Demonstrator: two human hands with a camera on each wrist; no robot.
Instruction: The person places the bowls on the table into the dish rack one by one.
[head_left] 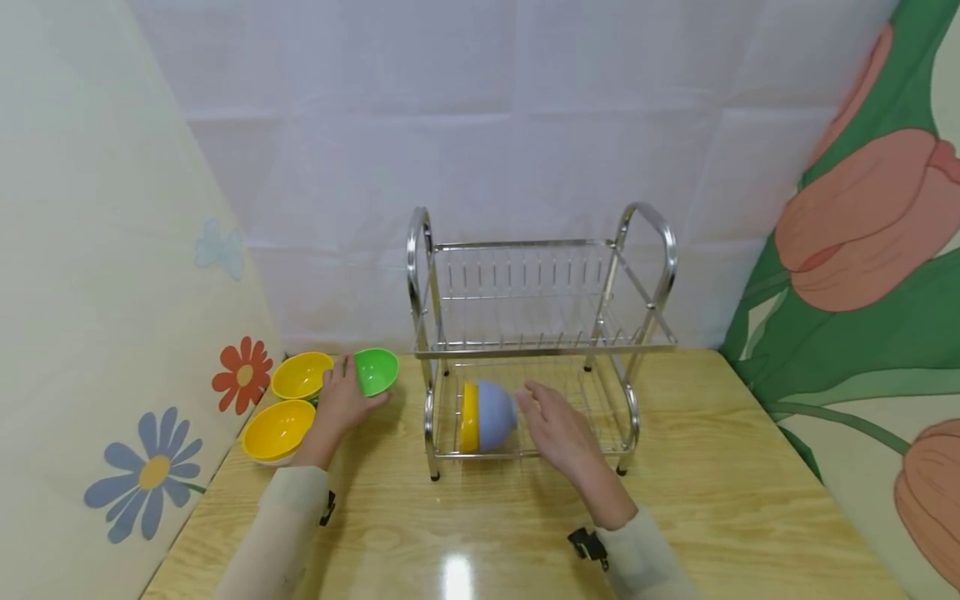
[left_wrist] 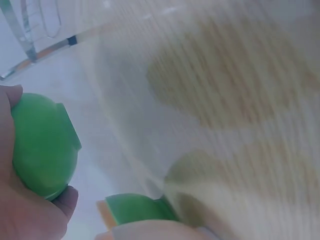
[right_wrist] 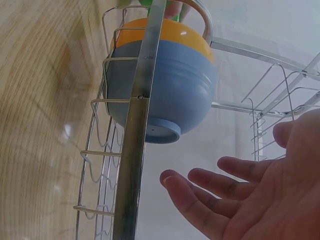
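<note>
My left hand grips a small green bowl at the left of the table, its inside facing up toward the head view. In the left wrist view, fingers and thumb lie around the smooth green outside of that bowl. My right hand is beside the foot of a blue bowl on the rack's lower tier. That blue bowl lies on its side with a yellow rim showing. Apart from it, the right fingers are spread loosely and hold nothing.
A two-tier metal dish rack stands mid-table against the white backdrop. Left of the green bowl are two yellow-lined bowls, a rear bowl with a green outside and a front bowl with a pale outside. A painted panel borders the left.
</note>
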